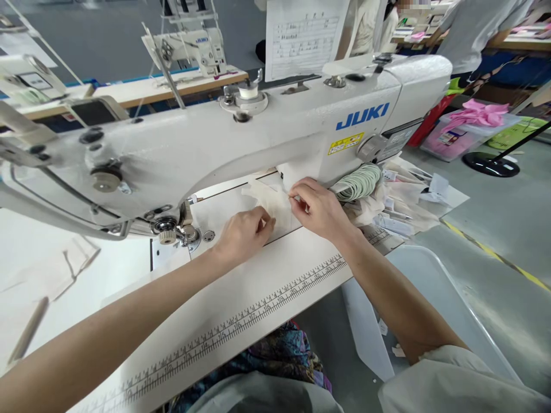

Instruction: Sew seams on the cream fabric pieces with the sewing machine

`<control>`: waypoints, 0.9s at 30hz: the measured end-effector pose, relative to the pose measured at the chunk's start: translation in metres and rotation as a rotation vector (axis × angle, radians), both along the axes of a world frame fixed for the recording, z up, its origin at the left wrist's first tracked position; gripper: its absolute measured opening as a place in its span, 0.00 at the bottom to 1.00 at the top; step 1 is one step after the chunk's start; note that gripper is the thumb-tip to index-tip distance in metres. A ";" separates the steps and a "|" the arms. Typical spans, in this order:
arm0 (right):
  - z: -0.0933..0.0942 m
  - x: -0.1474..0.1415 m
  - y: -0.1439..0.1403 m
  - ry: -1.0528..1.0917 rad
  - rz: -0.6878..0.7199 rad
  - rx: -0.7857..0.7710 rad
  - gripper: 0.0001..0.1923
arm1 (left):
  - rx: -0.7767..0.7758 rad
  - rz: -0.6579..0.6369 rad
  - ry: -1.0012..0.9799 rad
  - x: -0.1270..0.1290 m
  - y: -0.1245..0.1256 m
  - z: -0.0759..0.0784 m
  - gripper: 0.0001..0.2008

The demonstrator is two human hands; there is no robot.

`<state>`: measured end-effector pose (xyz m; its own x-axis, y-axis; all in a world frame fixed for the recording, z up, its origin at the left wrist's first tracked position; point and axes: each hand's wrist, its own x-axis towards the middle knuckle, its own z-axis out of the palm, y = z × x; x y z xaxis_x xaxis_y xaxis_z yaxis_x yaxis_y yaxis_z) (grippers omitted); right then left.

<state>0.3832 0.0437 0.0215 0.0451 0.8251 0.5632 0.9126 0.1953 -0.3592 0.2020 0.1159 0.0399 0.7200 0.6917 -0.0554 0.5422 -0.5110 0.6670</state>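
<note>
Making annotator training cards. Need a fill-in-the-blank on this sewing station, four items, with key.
1. The large blue lettering on the sewing machine reads ____.
2. Of the person's hands at the pale cloth, the one nearer the needle end is the ____.
3. The pale green coil lies nearer the person's ____.
4. The cloth heap on the plastic bin is ____ in colour.

Missing words: JUKI; left hand; right hand; pink.
</note>
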 end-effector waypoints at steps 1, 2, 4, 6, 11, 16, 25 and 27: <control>-0.001 -0.001 0.001 -0.027 -0.018 -0.013 0.06 | 0.211 -0.034 0.003 0.002 0.001 -0.001 0.08; -0.001 -0.002 0.001 -0.053 -0.034 -0.026 0.07 | 0.424 -0.099 0.017 0.004 0.003 -0.003 0.09; -0.002 -0.003 0.001 -0.104 -0.057 -0.029 0.07 | 0.732 -0.263 0.072 0.012 0.008 -0.009 0.13; -0.002 -0.005 -0.001 -0.146 -0.055 0.003 0.08 | 0.791 -0.351 0.125 0.019 0.012 -0.016 0.14; 0.005 0.001 -0.008 -0.188 -0.034 0.269 0.06 | 0.800 -0.320 0.223 0.026 0.016 -0.033 0.18; 0.028 0.006 -0.016 -0.131 -0.075 0.291 0.06 | 0.805 -0.305 0.225 0.024 0.015 -0.034 0.18; 0.026 0.012 -0.048 -0.237 0.013 -0.246 0.08 | 0.813 -0.360 0.099 0.020 0.020 -0.037 0.17; 0.019 0.006 -0.050 -0.313 0.068 -0.304 0.07 | 0.812 -0.352 0.096 0.020 0.020 -0.038 0.17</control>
<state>0.3893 -0.0066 0.0406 -0.1492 0.9506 0.2723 0.9753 0.1868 -0.1176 0.2216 0.1364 0.0015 0.9156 0.2835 0.2850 0.2995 -0.9540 -0.0133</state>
